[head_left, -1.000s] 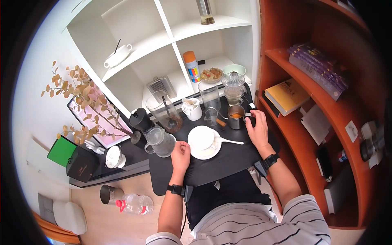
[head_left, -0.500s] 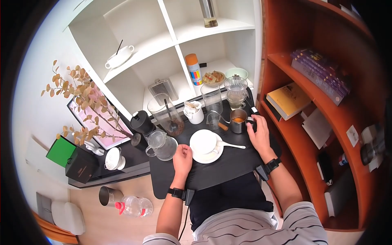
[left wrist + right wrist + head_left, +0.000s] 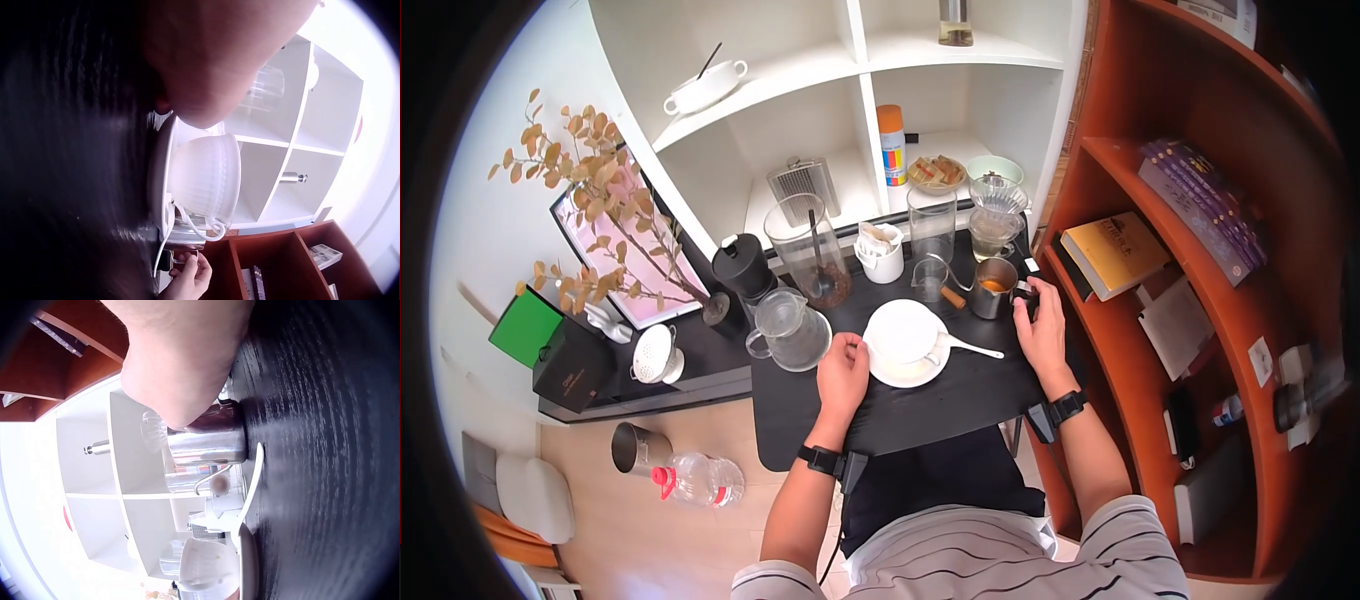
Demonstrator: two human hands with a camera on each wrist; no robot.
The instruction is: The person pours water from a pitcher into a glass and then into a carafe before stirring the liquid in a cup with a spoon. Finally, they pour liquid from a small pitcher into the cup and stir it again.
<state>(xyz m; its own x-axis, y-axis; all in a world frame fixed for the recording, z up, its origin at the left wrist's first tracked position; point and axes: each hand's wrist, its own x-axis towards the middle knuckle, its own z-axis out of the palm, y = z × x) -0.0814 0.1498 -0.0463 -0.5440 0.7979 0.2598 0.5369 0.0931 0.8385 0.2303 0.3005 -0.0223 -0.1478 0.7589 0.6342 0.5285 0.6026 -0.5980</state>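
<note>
My right hand [image 3: 1043, 325] is at the handle of a steel pitcher [image 3: 994, 290] with amber liquid inside, standing at the table's right. In the left wrist view that hand's fingers [image 3: 192, 270] pinch the handle. My left hand [image 3: 842, 378] rests at the left of a white saucer [image 3: 900, 380], fingers loosely curled and nothing seen in them. A white cup [image 3: 901, 330] sits on the saucer, with a white spoon [image 3: 978, 350] reaching out to the right. The right wrist view shows the pitcher [image 3: 203, 447] upright on the black table, partly behind the hand.
Left on the table stand a glass server [image 3: 788, 335], a black grinder [image 3: 742, 265] and a tall jar [image 3: 808, 250] of beans. A white canister [image 3: 880, 255], a small glass jug [image 3: 930, 277] and a glass dripper [image 3: 997, 215] line the back. White and red-brown shelves [image 3: 1115, 170] surround the table.
The head view has shifted and tilted. My right fingers have closed in on the pitcher's handle. The left hand stays beside the saucer, and the cup and pitcher keep their places.
</note>
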